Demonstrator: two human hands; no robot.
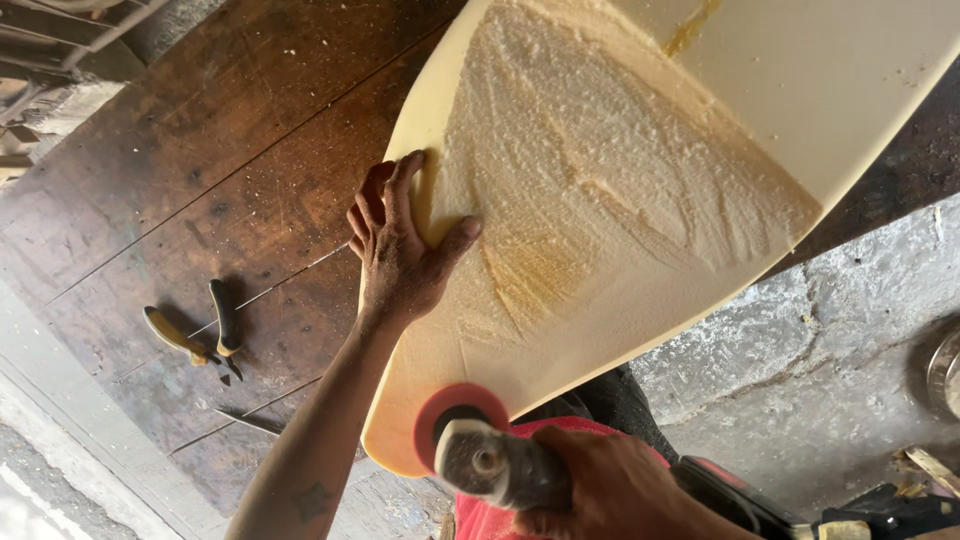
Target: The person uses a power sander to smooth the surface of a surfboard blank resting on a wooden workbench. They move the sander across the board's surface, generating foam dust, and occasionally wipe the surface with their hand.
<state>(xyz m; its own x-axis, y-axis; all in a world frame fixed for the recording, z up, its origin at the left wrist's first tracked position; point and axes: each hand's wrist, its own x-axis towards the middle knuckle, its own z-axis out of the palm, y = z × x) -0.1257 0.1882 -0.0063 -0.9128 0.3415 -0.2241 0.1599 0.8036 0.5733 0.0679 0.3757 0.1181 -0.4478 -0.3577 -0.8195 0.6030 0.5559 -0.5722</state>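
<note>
A large pale-yellow foam slab (700,120) lies slanted over a dark wooden board, its middle roughened and crumbly. My left hand (400,250) presses flat on the slab's left edge, fingers curled around the rim and thumb spread onto the top. At the slab's near rounded corner, my right hand (610,490) grips a power sander (480,455) with a red round disc and a grey dusty head. The disc sits against the foam's lower edge.
Pliers with yellow and black handles (200,335) lie on the brown wooden board (220,170) to the left, beside a thin wire and a small metal blade (250,420). Grey concrete floor (800,380) spreads on the right, with a metal bowl rim (945,370) at the edge.
</note>
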